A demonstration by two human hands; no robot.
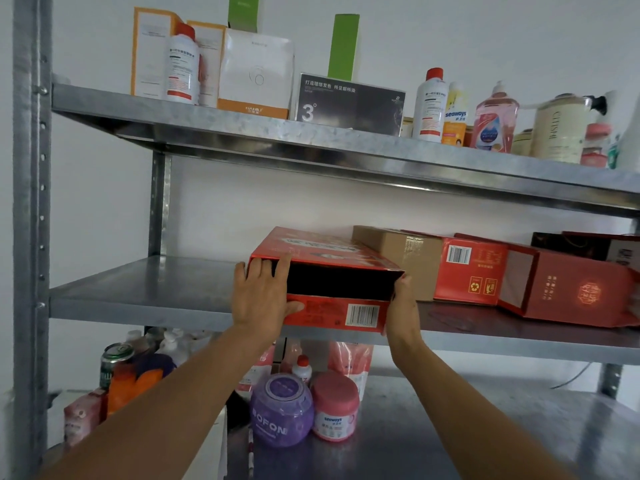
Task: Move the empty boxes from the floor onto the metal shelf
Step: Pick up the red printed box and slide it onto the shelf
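The red box [322, 252] lay flat on the middle level of the metal shelf [145, 289], at its front edge, its open dark end facing the person; the left grip [261, 299] clasped the box's left corner, fingers over the top edge and thumb on the lower flap; the right grip [403, 306] was curled round the box's right end; a brown carton [398, 251] stood just right of the box and behind it; further right of the box lay more red cartons [471, 271]; below the box sat a purple jar [282, 410] and a pink jar [335, 407].
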